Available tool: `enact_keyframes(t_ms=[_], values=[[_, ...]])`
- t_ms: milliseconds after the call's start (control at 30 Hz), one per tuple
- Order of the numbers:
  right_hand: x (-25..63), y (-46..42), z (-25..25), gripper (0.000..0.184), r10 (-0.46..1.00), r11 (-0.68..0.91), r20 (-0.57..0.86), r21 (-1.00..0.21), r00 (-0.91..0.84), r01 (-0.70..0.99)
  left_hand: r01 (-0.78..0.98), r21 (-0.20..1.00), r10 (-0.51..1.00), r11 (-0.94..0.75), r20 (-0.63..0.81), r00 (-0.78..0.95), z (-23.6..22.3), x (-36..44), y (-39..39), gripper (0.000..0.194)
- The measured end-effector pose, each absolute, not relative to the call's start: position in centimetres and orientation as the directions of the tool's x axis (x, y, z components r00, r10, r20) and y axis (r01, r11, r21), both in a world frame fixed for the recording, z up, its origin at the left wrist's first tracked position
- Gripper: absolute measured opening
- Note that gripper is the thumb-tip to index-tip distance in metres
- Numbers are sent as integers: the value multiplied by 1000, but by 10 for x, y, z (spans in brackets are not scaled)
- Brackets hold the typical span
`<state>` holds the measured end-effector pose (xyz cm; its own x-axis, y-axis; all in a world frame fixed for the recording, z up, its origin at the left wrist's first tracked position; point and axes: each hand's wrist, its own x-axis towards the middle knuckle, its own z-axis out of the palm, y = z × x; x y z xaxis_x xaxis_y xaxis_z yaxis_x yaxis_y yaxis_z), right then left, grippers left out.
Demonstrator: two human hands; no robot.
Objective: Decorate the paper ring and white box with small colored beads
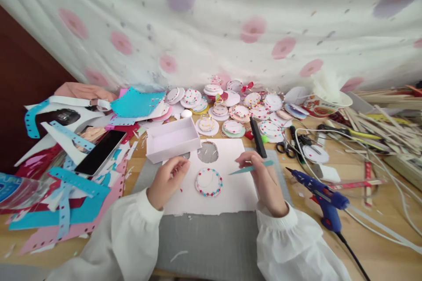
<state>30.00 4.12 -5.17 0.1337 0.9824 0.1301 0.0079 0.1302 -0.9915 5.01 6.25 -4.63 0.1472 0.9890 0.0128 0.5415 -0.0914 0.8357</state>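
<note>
My right hand (265,180) grips a pair of teal tweezers (244,169), its point aimed left over a white paper sheet (237,197). On that sheet lies a round white paper disc (209,182) edged with red, blue and white bits, between my two hands. My left hand (169,180) hovers at the sheet's left side, thumb and fingers pinched together; anything in the pinch is too small to make out. A tiny red bit (181,190) rests on the paper near it. The sheet has a round hole (208,152) cut above the disc.
A white open box (173,139) stands behind my left hand. Decorated paper discs (234,127) pile up at the back. To the right lie a blue glue gun (321,193), scissors (286,149) and cables. Paper scraps and a phone (100,153) cover the left. A grey mat (207,241) lies underneath.
</note>
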Motion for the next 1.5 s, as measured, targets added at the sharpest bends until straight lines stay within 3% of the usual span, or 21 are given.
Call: enact_keyframes(t_ms=[100, 167, 267, 367, 600, 800, 1133, 1500], values=[[299, 37, -49, 27, 977, 187, 196, -977, 79, 106, 470, 882, 978, -42, -60, 201, -45, 55, 78, 29], [298, 34, -47, 29, 984, 177, 179, -937, -20, 301, 461, 887, 965, -18, -106, 241, -45, 60, 85, 28], [293, 30, -46, 33, 989, 115, 31, -781, -146, 614, 484, 875, 943, 22, -178, 280, -44, 68, 91, 25], [286, 29, -48, 34, 983, 61, -89, -662, -160, 747, 480, 870, 889, 112, -303, 343, -40, 74, 92, 21], [277, 30, -55, 24, 974, 26, -161, -628, -163, 777, 438, 856, 791, 274, -460, 404, -39, 76, 92, 18], [275, 30, -58, 23, 982, 33, -120, -658, -149, 752, 372, 843, 760, 388, -521, 389, -38, 77, 91, 19], [271, 28, -63, 21, 993, 70, -26, -674, -118, 736, 261, 830, 762, 494, -557, 330, -28, 88, 78, 15], [272, 26, -65, 26, 995, 55, -15, -722, -96, 690, 189, 830, 751, 525, -556, 355, -29, 97, 71, 27]])
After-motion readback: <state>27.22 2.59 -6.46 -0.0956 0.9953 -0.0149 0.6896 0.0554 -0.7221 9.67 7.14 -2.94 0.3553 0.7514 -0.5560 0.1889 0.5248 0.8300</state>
